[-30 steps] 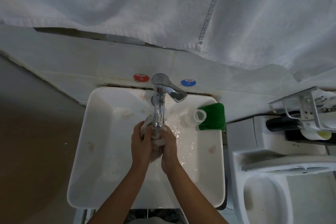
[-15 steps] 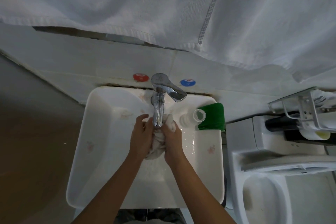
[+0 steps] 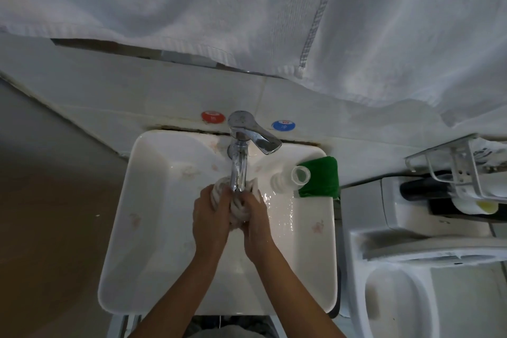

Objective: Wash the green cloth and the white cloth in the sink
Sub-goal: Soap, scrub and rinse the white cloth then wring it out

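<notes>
There is one view, from a wide-angle camera worn on the head. It looks steeply down onto the sink (image 3: 118,228), whose basin fills the middle of the picture and whose near rim lies close to the bottom edge. The far rim, with the tap (image 3: 241,145), sits about halfway up. The camera faces the tiled wall (image 3: 137,96) behind the sink, and a hanging white towel (image 3: 247,8) just in front of the lens covers the whole upper part. The wide lens bends straight lines towards the sides. Both forearms enter from the bottom edge, close beneath the camera. The floor (image 3: 41,228) shows on the left and a toilet (image 3: 411,269) on the right.
</notes>
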